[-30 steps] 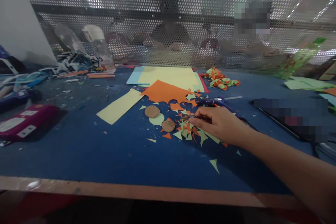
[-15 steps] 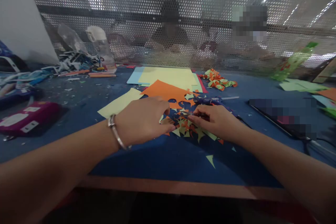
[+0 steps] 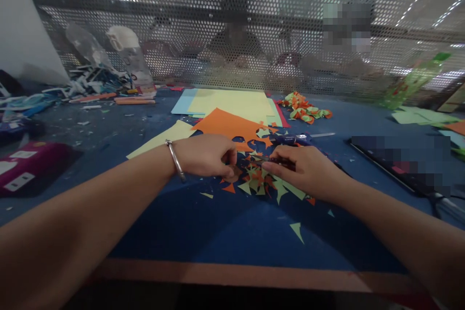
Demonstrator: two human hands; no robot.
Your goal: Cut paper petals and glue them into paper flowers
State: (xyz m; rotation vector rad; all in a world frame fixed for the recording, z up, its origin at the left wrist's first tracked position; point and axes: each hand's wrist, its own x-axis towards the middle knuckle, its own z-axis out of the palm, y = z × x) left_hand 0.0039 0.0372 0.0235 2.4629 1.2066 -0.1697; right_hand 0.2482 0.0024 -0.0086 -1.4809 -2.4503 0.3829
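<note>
Orange sheet [image 3: 229, 127], scalloped along its near edge, lies mid-counter [image 3: 203, 232], just beyond our hands. Our right hand [image 3: 308, 170] grips a slim tool [image 3: 262, 158], metal tip pointing left (most of it hidden by fingers, type unclear). Our left hand [image 3: 207, 155], silver bracelet [image 3: 176, 160] at the wrist, has curled fingers at a wooden disc [image 3: 235, 174]; we cannot tell whether it is grasped or only touched. Green and orange scraps [image 3: 257, 181] lie between and below our hands, one loose green triangle [image 3: 297, 231] nearer the counter's edge. Yellow strip [image 3: 160, 139] partly behind our left forearm. Behind the orange sheet: stacked coloured papers [image 3: 228, 101]. Right of the stack, a heap of crinkled orange-and-green pieces [image 3: 303, 107]; a blue-handled tool [image 3: 290, 139] lies just beyond our right hand. Far left, purple box [image 3: 32, 164]; behind it, white-lidded bottle [image 3: 132, 55] beside a messy pile [image 3: 94, 80]. Far right, green bottle [image 3: 416, 80], leaning, near green papers [image 3: 423, 116].
</note>
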